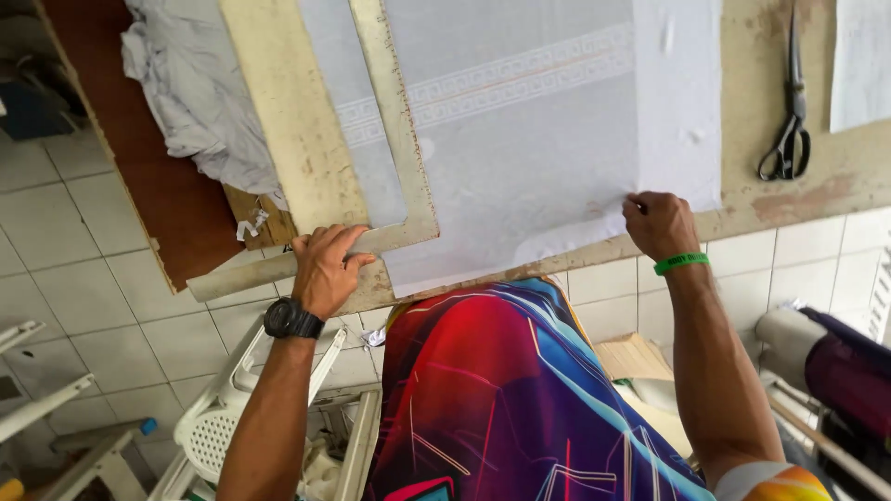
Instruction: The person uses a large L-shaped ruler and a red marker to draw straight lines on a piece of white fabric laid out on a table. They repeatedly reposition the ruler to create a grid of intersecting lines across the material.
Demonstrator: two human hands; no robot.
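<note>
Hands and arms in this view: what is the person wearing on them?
Both forearms are bare. The left hand has a chunky black watch on its wrist. The right hand has a thin green wristband with small dark markings. A bit of a short, multicoloured sleeve shows at the right upper arm.

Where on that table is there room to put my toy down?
Bare tabletop lies between the white cloth and the scissors. It is crowded on the left, where the wooden square, left hand and crumpled fabric sit.
</note>
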